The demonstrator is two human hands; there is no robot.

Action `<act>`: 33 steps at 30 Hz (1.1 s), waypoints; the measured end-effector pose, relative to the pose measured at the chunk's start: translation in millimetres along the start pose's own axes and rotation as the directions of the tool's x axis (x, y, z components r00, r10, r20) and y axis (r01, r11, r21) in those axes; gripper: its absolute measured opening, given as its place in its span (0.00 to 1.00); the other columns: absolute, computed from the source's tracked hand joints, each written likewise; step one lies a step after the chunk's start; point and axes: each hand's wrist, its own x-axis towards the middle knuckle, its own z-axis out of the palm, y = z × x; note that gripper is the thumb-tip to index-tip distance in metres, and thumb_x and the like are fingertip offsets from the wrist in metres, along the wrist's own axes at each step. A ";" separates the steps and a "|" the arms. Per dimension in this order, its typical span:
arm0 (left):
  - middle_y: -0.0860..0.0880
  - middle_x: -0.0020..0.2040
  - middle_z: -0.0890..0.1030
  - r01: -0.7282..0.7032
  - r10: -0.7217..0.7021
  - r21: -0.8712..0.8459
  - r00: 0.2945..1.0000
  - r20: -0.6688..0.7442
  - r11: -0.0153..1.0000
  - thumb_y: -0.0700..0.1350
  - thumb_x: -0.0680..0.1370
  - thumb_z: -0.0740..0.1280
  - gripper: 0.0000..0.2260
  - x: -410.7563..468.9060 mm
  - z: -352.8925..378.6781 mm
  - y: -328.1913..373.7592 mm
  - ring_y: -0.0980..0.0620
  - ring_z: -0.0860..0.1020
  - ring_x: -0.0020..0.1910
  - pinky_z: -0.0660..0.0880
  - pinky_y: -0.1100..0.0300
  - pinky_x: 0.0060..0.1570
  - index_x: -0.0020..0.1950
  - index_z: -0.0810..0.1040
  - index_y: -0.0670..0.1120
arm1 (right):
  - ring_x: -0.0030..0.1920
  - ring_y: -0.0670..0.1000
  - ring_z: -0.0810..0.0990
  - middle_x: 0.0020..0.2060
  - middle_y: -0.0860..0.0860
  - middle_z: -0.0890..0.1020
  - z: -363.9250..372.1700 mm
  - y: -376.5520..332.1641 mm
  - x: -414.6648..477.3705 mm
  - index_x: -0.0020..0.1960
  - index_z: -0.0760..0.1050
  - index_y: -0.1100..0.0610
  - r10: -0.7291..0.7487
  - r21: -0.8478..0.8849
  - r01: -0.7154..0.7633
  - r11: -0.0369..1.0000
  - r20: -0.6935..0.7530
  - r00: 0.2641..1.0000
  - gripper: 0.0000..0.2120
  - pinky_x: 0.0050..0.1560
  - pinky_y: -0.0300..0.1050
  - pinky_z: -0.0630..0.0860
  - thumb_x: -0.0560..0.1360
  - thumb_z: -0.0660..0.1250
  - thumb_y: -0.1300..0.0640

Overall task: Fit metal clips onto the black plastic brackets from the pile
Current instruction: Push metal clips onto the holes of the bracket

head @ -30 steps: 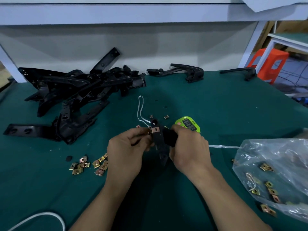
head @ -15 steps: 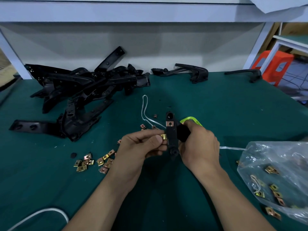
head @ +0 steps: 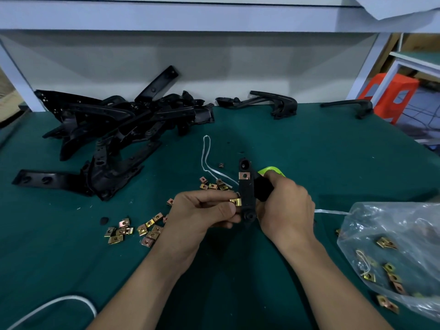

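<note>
A black plastic bracket stands upright above the green table, gripped by my right hand. One copper clip sits on its upper part. My left hand pinches a second brass clip against the bracket's left edge, lower down. The pile of black brackets lies at the back left. Loose clips are scattered on the table left of my left hand, and a few more clips lie just beyond it.
A clear plastic bag with several clips lies at the right. A lime-green timer peeks out behind my right hand. Two separate black brackets lie at the back. A white string and a white cable lie on the table.
The bracket has been raised and turned more upright. My left hand has brought a second clip to its lower left edge.
</note>
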 end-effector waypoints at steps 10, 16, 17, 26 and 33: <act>0.41 0.36 0.85 -0.017 0.020 0.130 1.000 -0.022 0.991 0.51 0.73 0.73 0.10 -1.6 4.8 0.8 0.47 0.83 0.32 0.78 0.61 0.32 0.38 0.86 0.45 | 0.34 0.58 0.69 0.29 0.45 0.70 -1.3 -2.2 0.7 0.45 0.70 0.44 0.011 -0.009 -0.011 1.000 0.007 1.000 0.15 0.37 0.47 0.66 0.68 0.70 0.61; 0.41 0.34 0.84 -0.046 0.055 0.157 0.997 -0.053 0.987 0.53 0.71 0.73 0.11 -1.6 5.5 0.0 0.46 0.83 0.31 0.77 0.61 0.31 0.36 0.86 0.46 | 0.30 0.57 0.68 0.27 0.46 0.69 -4.6 -4.8 -0.8 0.44 0.68 0.48 0.014 -0.082 -0.013 0.997 0.012 1.000 0.15 0.36 0.47 0.64 0.65 0.67 0.65; 0.41 0.34 0.84 -0.053 0.065 0.156 0.996 -0.067 0.986 0.54 0.71 0.74 0.12 -1.8 6.1 -0.6 0.46 0.83 0.31 0.77 0.61 0.31 0.36 0.86 0.46 | 0.29 0.56 0.67 0.27 0.46 0.69 -5.3 -5.5 -1.1 0.43 0.68 0.49 0.011 -0.097 -0.009 0.995 0.021 1.000 0.15 0.35 0.47 0.63 0.65 0.67 0.65; 0.42 0.34 0.85 -0.063 0.097 0.117 0.947 -0.307 0.991 0.46 0.76 0.73 0.10 -5.2 19.3 -12.3 0.49 0.83 0.30 0.76 0.63 0.30 0.35 0.87 0.46 | 0.25 0.47 0.59 0.26 0.46 0.66 -7.9 -13.3 -4.0 0.44 0.67 0.49 0.020 -0.154 -0.017 0.988 0.017 1.000 0.16 0.32 0.46 0.61 0.66 0.65 0.68; 0.52 0.29 0.83 -0.133 0.285 0.372 0.876 -0.390 0.919 0.49 0.79 0.71 0.12 -17.9 32.1 -18.3 0.58 0.80 0.28 0.75 0.68 0.31 0.35 0.85 0.55 | 0.28 0.55 0.64 0.25 0.46 0.63 -3.6 -15.5 -7.4 0.44 0.66 0.49 -0.021 -0.207 0.029 0.978 0.039 0.999 0.17 0.33 0.46 0.61 0.63 0.64 0.68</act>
